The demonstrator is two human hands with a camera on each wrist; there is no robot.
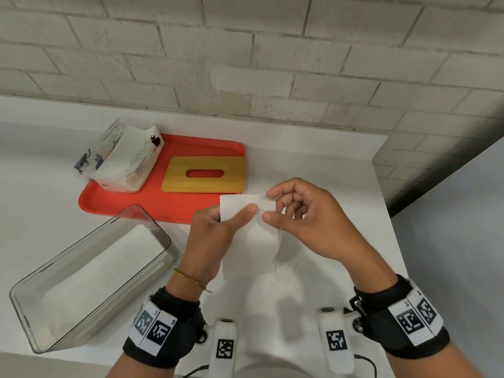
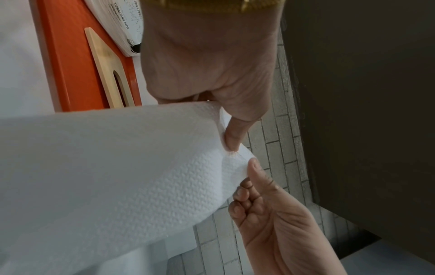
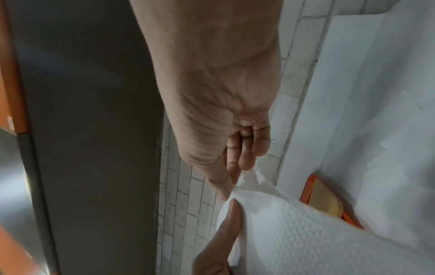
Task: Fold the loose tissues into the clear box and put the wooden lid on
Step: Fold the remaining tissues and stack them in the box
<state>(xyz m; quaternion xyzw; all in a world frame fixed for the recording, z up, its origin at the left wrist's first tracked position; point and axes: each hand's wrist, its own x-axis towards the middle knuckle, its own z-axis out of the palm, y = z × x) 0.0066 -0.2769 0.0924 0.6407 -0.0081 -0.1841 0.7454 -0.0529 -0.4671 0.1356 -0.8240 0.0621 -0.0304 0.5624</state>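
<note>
A white embossed tissue (image 1: 253, 238) hangs above the counter between both hands. My left hand (image 1: 215, 230) pinches its top edge with the thumb on the front, and my right hand (image 1: 297, 214) pinches the same edge between thumb and forefinger. The same tissue (image 2: 113, 167) fills the left wrist view, and the tissue (image 3: 317, 232) shows at lower right in the right wrist view. The clear box (image 1: 30, 317) lies at the lower left with folded tissues inside. The wooden lid (image 1: 204, 186) with its oval slot lies flat on the red tray (image 1: 114, 205).
An opened tissue pack (image 1: 122, 165) with cat prints stands on the tray's left end. A pale brick wall (image 1: 272, 64) runs behind the white counter (image 1: 327, 165), whose right edge drops off near my right forearm.
</note>
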